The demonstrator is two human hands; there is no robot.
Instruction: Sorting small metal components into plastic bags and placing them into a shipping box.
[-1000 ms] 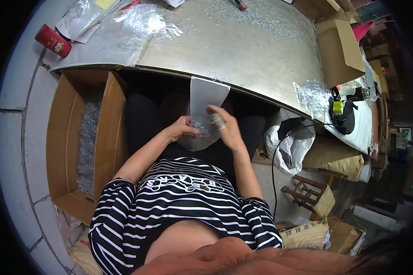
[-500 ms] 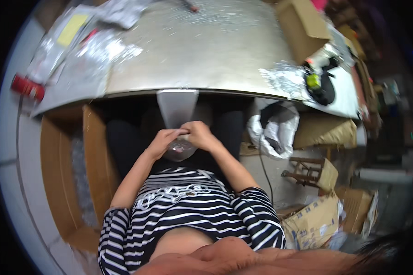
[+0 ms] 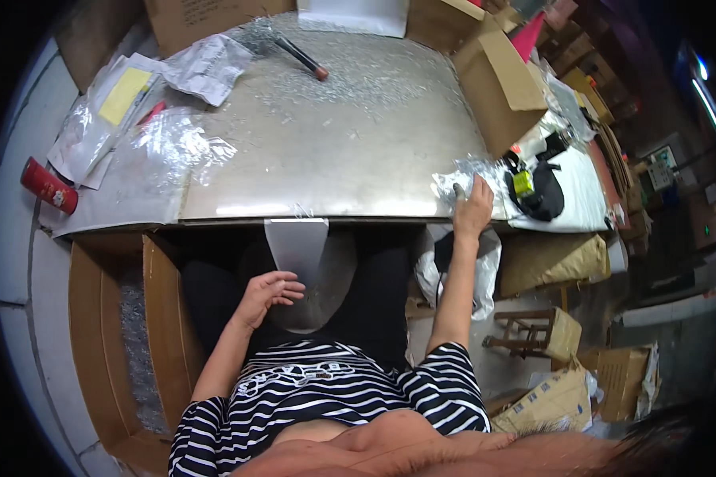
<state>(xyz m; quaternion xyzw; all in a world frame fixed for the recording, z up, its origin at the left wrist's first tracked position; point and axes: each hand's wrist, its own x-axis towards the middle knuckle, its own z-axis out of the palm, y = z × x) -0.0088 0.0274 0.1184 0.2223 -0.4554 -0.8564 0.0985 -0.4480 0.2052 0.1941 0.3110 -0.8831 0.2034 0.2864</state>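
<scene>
My left hand (image 3: 270, 296) hovers above my lap, fingers loosely curved and apart, holding nothing I can see. Close by, a whitish tapered panel (image 3: 297, 242) sticks out below the front edge of the metal-topped table (image 3: 326, 183). Stretched forward to the right, my right hand (image 3: 473, 207) lies at a pile of small clear plastic bags (image 3: 445, 184) on the table. Its thumb and forefinger are apart and touch the plastic; whether any bag is pinched cannot be made out.
A black pouch (image 3: 547, 195) lies right of the bags. Many small clear pieces (image 3: 358, 87) and a dark rod with a reddish end (image 3: 302, 60) are farther back. A red can (image 3: 49, 186) sits at left, an open carton (image 3: 107, 334) below it. A white sack (image 3: 485, 274) hangs at right.
My hands were together over my lap at a clear plastic bag. They have parted: the right has gone forward and right to the table. That bag no longer shows in either hand.
</scene>
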